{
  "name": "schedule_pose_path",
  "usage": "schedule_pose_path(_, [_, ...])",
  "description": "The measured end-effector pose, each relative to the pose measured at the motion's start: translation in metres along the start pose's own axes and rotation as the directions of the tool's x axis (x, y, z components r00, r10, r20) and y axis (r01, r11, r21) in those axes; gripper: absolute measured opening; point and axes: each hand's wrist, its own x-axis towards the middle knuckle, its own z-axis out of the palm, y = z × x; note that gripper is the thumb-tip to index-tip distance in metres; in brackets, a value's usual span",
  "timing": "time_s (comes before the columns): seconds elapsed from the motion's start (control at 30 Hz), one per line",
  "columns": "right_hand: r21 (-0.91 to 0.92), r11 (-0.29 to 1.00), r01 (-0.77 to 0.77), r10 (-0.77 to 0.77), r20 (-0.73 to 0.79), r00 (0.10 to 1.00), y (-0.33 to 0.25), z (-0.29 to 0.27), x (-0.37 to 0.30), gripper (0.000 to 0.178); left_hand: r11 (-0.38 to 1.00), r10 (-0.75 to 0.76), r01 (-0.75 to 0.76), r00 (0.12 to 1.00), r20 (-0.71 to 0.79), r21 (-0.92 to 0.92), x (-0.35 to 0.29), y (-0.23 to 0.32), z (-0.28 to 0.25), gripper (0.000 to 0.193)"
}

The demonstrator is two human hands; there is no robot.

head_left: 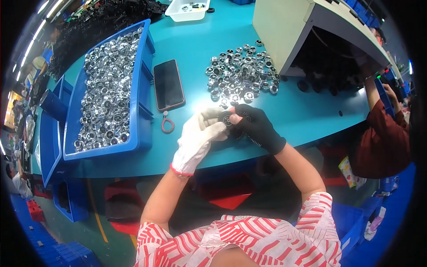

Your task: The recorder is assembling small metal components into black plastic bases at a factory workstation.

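Above the near edge of the teal table (187, 160), my two hands meet around a small black wheel (227, 118) with a paler centre. My left hand (195, 138), in a white knit glove with a red cuff, pinches it between thumb and fingers. My right hand (262, 129), in a black glove with bare fingertips, presses its thumb against the wheel from the other side. The fingers behind the wheel are partly hidden. Just beyond my hands lies a loose pile of shiny chrome wheel hubs (242, 71) with dark centres.
Left stands a blue bin (141, 124) full of similar chrome hubs (106, 89), beside a phone (169, 84) with a ring strap (167, 125). A beige open-fronted housing (284, 31) with dark round pieces stands right. Behind are a white tray (180, 15) and black parts (102, 18). A co-worker (382, 142) sits right.
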Motion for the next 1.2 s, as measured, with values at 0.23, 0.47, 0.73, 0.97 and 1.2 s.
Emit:
schedule_pose_path(0.23, [-0.576, 0.589, 0.567, -0.629, 0.113, 0.769, 0.014, -0.003, -0.002, 0.036, 0.99, -0.096, 0.095, 0.995, 0.0, -0.107, -0.002, 0.005, 0.0, 0.039])
schedule_pose_path(0.47, [-0.387, 0.781, 0.49, -0.5, 0.082, 0.862, 0.014, 0.002, -0.004, 0.05, 0.98, 0.052, -0.068, 0.995, -0.089, -0.186, 0.001, -0.005, -0.004, 0.043])
schedule_pose_path(0.73, [-0.392, 0.832, 0.393, -0.399, 0.07, 0.914, 0.018, -0.002, -0.006, 0.051, 0.97, -0.037, 0.023, 0.998, -0.054, -0.24, 0.002, -0.003, -0.006, 0.042])
schedule_pose_path(0.97, [-0.398, 0.84, 0.368, -0.379, 0.055, 0.924, 0.019, 0.0, -0.007, 0.051, 0.989, 0.0, -0.008, 0.999, -0.049, -0.146, 0.0, -0.008, -0.005, 0.042])
schedule_pose_path(1.2, [-0.538, 0.776, 0.329, -0.366, 0.042, 0.93, 0.018, 0.0, -0.011, 0.05, 1.0, 0.001, -0.002, 0.997, -0.08, -0.017, 0.0, -0.008, 0.001, 0.038])
